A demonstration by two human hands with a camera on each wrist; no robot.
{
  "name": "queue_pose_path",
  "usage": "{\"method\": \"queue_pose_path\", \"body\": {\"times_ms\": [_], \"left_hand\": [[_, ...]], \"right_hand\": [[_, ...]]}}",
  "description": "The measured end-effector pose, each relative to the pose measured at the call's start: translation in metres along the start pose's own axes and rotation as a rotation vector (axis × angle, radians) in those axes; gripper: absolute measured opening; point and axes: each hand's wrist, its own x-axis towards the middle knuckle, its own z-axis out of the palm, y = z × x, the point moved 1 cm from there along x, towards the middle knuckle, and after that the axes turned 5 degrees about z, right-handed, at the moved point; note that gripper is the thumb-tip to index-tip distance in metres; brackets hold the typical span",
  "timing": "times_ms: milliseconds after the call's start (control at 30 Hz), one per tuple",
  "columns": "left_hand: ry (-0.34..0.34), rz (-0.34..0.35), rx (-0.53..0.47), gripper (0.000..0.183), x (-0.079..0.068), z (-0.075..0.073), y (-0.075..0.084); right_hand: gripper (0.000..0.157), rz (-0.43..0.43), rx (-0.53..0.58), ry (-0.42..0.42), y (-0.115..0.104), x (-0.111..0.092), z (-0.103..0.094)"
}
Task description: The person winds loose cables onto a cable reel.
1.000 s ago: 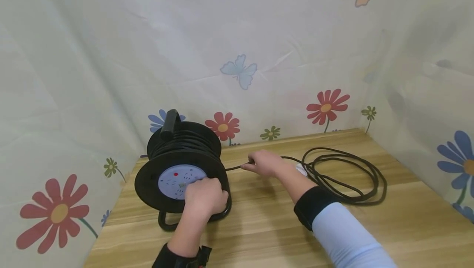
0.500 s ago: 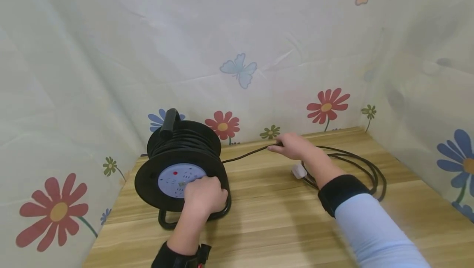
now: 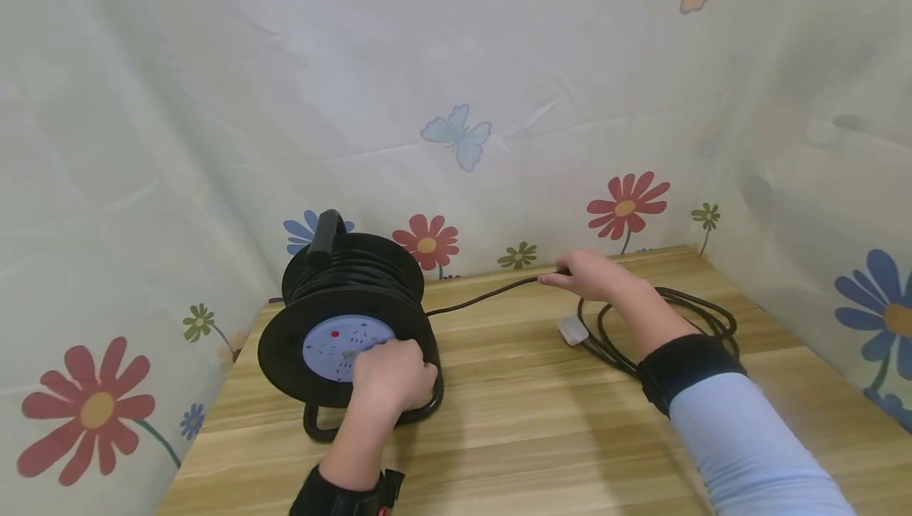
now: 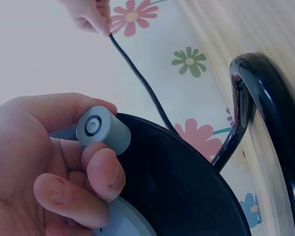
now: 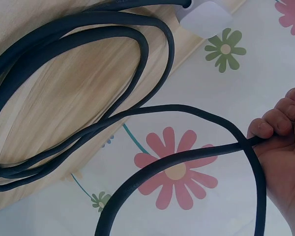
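A black cable reel point(image 3: 342, 302) with a pale blue socket panel point(image 3: 335, 347) stands on the left of the wooden table, cable wound round its drum. My left hand point(image 3: 394, 373) is at its front disc. The left wrist view shows that hand's curled fingers gripping a grey cylindrical knob point(image 4: 102, 129) on the reel. To the right, my right hand point(image 3: 593, 275) grips the black cable point(image 3: 484, 296), which runs taut-looking, slightly raised, from the drum. In the right wrist view, the cable point(image 5: 187, 155) passes through the curled fingers. A white plug point(image 3: 572, 331) lies below this hand.
Loose loops of cable point(image 3: 712, 312) lie on the table point(image 3: 513, 437) at the right, partly behind the right forearm. The reel has a black top handle point(image 3: 324, 239) and a tubular stand point(image 3: 321, 429). A flower-printed curtain point(image 3: 356, 104) hangs close behind.
My right hand has moved away from the reel, right and back, lengthening the cable span between them. The plug has come into fuller view, and the loops have shifted. My left hand stays at the knob.
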Motion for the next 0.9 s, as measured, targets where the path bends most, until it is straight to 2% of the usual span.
{"method": "queue_pose_path", "body": {"times_ms": [400,633,900], "left_hand": [[0.007,0.032,0.028,0.034,0.000,0.003,-0.011],[-0.054,0.018,-0.042,0.039,-0.005,0.004,-0.015],[-0.046,0.021,-0.079,0.044,-0.011,0.012,-0.023]], "right_hand": [[0.042,-0.012,-0.028,0.024,-0.015,-0.004,0.003],[0.043,0.001,-0.006,0.012,-0.017,-0.003,0.009],[0.042,-0.022,-0.001,-0.019,-0.024,-0.002,0.018]]}}
